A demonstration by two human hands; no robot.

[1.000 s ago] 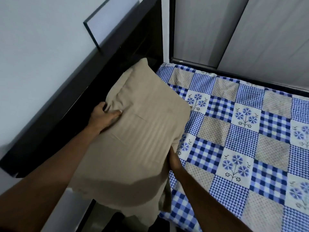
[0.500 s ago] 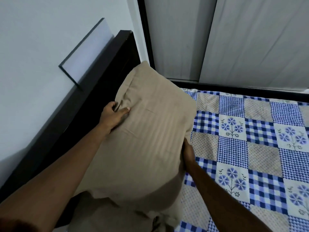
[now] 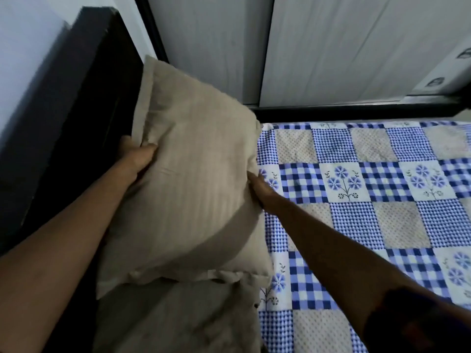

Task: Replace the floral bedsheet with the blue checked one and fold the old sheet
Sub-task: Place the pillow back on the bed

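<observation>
Dark wood of the headboard [image 3: 63, 123] fills the left side, below a pale wall [image 3: 23, 47]. Just to its right the left hand [image 3: 137, 159] grips the left edge of a beige striped pillow [image 3: 193, 187], with the thumb pressed on the front face and the fingers curled behind the flange. This pillow stands tilted, its upper corner close to the headboard and its lower edge over a second beige pillow [image 3: 178, 319] at the head of the bed. The right hand [image 3: 257, 187] touches the upper pillow's right edge, but its fingers are tucked behind the fabric, so I cannot tell whether they curl round it. Further right the blue checked sheet [image 3: 369, 212] lies spread flat over the mattress, reaching the dark bed frame [image 3: 356, 112] below pale wardrobe doors [image 3: 331, 47].
</observation>
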